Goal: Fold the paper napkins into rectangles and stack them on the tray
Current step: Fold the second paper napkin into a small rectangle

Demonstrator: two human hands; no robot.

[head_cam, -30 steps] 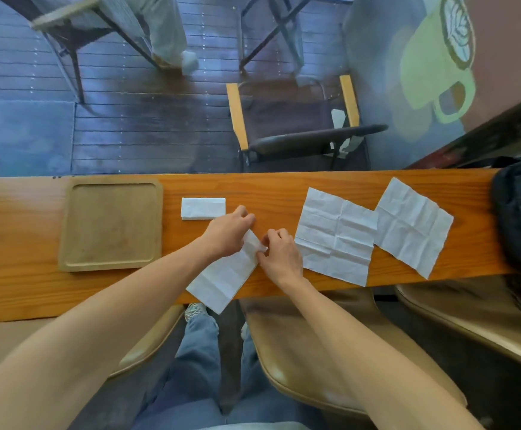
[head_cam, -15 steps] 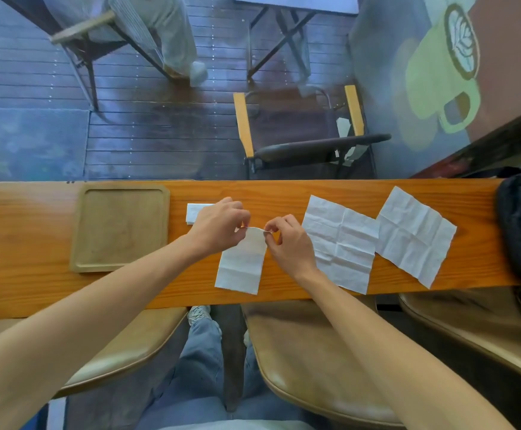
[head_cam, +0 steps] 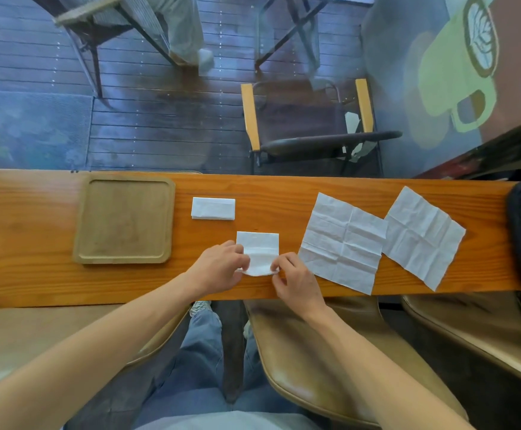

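Both hands, the left hand (head_cam: 219,265) and right hand (head_cam: 296,280), pinch the near corners of a half-folded napkin (head_cam: 259,249) on the tabletop (head_cam: 36,274), with a folded napkin (head_cam: 213,208) beyond, beside the tray (head_cam: 125,220).

A half-folded white napkin (head_cam: 257,251) lies flat at the centre, its near edge curling upward. Just beyond it, a finished narrow folded rectangle (head_cam: 213,208) rests flat. Far left, the square wooden tray (head_cam: 124,258) holds nothing. To the right, two creased open napkins (head_cam: 343,240) (head_cam: 423,235) lie spread, edges touching.
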